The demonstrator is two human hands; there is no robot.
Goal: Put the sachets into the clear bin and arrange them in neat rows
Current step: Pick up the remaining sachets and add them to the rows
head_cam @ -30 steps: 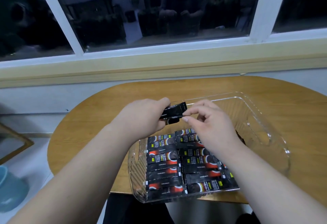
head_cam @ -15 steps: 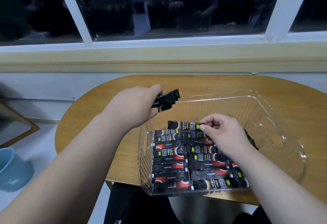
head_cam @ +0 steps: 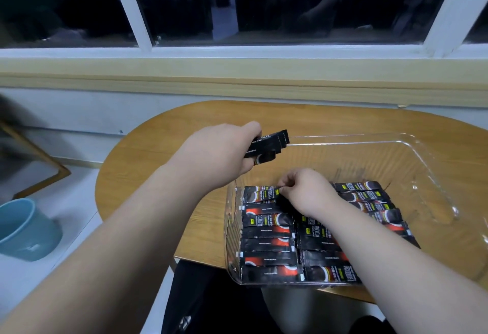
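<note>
Rows of black stick sachets [head_cam: 266, 241] fill the clear plastic bin's [head_cam: 412, 154] lower left. Your right hand [head_cam: 306, 192] pinches one at the left row's top. Your left hand [head_cam: 219, 157] grips a bundle [head_cam: 266, 146] not yet placed. The bin's right side lies bare.

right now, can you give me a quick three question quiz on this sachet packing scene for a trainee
1. True or false: the left hand grips a bundle of sachets.
2. The right hand pinches a single sachet where? A) at the far end of the left row in the clear bin B) outside the bin C) at the bin's near edge
3. Fill in: the cup left of the table is ____ in colour.
Key: 1 true; 2 A; 3 blue.
</note>
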